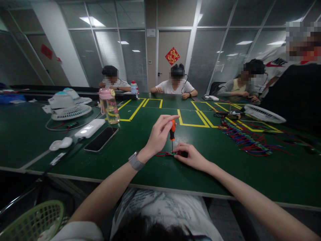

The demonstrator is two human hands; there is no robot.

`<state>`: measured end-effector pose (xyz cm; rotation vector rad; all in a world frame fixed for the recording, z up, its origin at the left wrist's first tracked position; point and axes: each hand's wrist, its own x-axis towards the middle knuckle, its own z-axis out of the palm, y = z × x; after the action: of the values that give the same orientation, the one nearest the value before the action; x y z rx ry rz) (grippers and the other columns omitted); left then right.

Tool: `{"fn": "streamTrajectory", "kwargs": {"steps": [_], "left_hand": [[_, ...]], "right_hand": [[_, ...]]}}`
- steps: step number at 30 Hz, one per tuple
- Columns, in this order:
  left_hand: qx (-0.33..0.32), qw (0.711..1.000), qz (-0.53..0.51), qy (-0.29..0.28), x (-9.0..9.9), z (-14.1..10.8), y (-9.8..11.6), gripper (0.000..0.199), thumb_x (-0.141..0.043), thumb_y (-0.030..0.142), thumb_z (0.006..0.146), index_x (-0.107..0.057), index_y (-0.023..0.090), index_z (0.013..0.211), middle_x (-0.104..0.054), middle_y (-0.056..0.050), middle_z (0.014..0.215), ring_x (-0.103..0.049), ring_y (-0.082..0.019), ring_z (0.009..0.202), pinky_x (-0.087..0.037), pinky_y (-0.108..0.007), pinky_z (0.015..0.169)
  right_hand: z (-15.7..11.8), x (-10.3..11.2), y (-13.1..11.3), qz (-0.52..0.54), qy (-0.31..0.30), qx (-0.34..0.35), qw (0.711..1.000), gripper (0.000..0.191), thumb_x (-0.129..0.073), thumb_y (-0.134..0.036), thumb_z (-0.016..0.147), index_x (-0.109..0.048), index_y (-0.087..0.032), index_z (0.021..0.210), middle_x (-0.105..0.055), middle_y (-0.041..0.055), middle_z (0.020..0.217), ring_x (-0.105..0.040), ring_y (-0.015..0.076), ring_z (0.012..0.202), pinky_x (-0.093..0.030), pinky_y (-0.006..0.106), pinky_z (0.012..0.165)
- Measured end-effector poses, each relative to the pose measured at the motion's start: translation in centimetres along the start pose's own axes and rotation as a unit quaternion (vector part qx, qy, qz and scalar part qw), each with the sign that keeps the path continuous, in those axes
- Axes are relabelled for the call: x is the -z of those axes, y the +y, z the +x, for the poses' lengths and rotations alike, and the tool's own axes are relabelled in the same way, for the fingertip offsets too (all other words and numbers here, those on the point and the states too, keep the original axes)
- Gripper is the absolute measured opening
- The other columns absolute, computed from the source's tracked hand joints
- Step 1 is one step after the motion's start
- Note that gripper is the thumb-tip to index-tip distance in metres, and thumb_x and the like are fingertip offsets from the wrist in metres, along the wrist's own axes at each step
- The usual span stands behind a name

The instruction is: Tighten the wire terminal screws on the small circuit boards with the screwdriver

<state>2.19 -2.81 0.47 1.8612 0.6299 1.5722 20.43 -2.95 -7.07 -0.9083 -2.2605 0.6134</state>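
Observation:
My left hand [159, 132] is closed around the orange and black handle of a screwdriver [172, 131], its fingers reaching over the top. The screwdriver stands nearly upright, its shaft pointing down at a small green circuit board [172, 153] on the table. At the board's right edge, my right hand [190, 155] pinches it between thumb and fingertips, hiding part of it. Red and dark wires [162, 154] run out from the board's left side. Whether the tip sits in a screw is too small to make out.
On the green table [140, 174], a phone [101, 139], a white power strip [90, 128], a pink-lidded bottle [109, 105] and fan parts [71, 112] lie to the left. Many wired boards [247, 137] and a fan grille [264, 113] are at right. Other people sit across.

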Motion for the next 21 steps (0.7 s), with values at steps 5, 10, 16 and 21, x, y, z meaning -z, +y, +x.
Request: {"fn": "streamTrajectory", "kwargs": {"steps": [5, 10, 16, 21], "left_hand": [[0.047, 0.996, -0.079, -0.012, -0.16, 0.10, 0.01, 0.032, -0.059, 0.032, 0.086, -0.064, 0.016, 0.114, -0.068, -0.008, 0.098, -0.066, -0.016, 0.081, -0.056, -0.030, 0.075], [-0.046, 0.994, 0.092, 0.036, 0.07, -0.07, -0.13, 0.023, -0.059, 0.029, 0.086, -0.069, 0.021, 0.105, -0.062, -0.005, 0.101, -0.060, -0.015, 0.092, -0.050, -0.027, 0.083], [0.012, 0.998, -0.042, -0.047, -0.19, -0.06, 0.00, 0.032, -0.047, 0.026, 0.093, -0.060, 0.021, 0.122, -0.064, -0.008, 0.109, -0.064, -0.016, 0.090, -0.053, -0.030, 0.081], [-0.003, 1.000, 0.000, 0.007, -0.04, 0.17, -0.24, 0.019, -0.066, 0.027, 0.081, -0.071, 0.020, 0.098, -0.059, -0.004, 0.096, -0.060, -0.012, 0.082, -0.052, -0.021, 0.069]], "right_hand": [[0.02, 0.02, -0.07, -0.003, 0.000, 0.003, 1.000, 0.013, -0.062, -0.018, 0.081, -0.070, -0.015, 0.090, -0.060, 0.0041, 0.082, -0.057, 0.0133, 0.068, -0.047, 0.026, 0.064], [0.02, 0.00, -0.12, -0.003, 0.000, 0.002, 1.000, 0.013, -0.061, -0.017, 0.081, -0.071, -0.015, 0.090, -0.060, 0.0046, 0.082, -0.057, 0.0132, 0.070, -0.047, 0.025, 0.065], [0.01, 0.04, -0.13, 0.004, -0.005, -0.006, 1.000, 0.014, -0.061, -0.018, 0.081, -0.070, -0.015, 0.091, -0.061, 0.0052, 0.085, -0.057, 0.0134, 0.070, -0.047, 0.026, 0.065], [0.02, 0.10, -0.19, -0.002, -0.005, -0.005, 1.000, 0.014, -0.062, -0.017, 0.081, -0.071, -0.015, 0.091, -0.061, 0.0052, 0.084, -0.057, 0.0138, 0.071, -0.047, 0.026, 0.066]]}}
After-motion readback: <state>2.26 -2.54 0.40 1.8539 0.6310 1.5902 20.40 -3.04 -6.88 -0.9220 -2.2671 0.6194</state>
